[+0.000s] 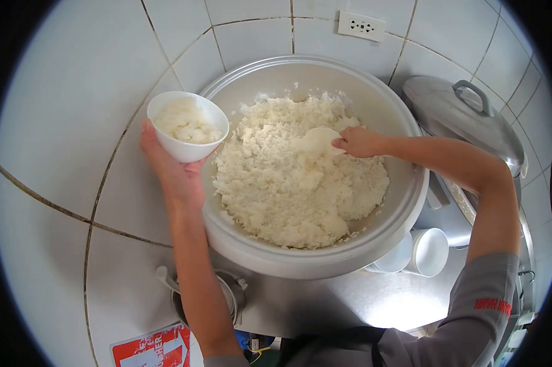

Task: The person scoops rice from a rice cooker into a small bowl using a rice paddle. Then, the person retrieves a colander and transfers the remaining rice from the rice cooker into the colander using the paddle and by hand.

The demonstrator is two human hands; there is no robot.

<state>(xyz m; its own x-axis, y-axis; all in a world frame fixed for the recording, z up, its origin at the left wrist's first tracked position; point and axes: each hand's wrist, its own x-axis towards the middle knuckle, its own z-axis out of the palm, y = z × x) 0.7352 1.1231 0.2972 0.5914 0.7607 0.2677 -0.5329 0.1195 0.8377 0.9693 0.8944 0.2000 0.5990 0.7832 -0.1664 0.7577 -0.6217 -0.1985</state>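
My left hand (pixel 177 177) is wrapped round a white bowl (pixel 193 150), tilted a little beside the pot's left rim. Cooked rice (pixel 187 127) lies inside that bowl. A large round pot (pixel 312 266) stands in the middle of the view, holding a broad mound of white rice (pixel 282 189). Over this mound, my right hand (pixel 358 142) is closed on a white rice paddle (pixel 320 139). The paddle's rounded blade rests against the rice, and its handle is mostly hidden in my fingers.
A grey lid (pixel 465 107) with a handle leans at the right wall. White bowls (pixel 429 252) lie on their sides on the steel counter (pixel 294 306). Below my left forearm stands a metal container (pixel 233 300) with a white-handled utensil (pixel 166 278). A socket (pixel 361 25) is on the tiled wall.
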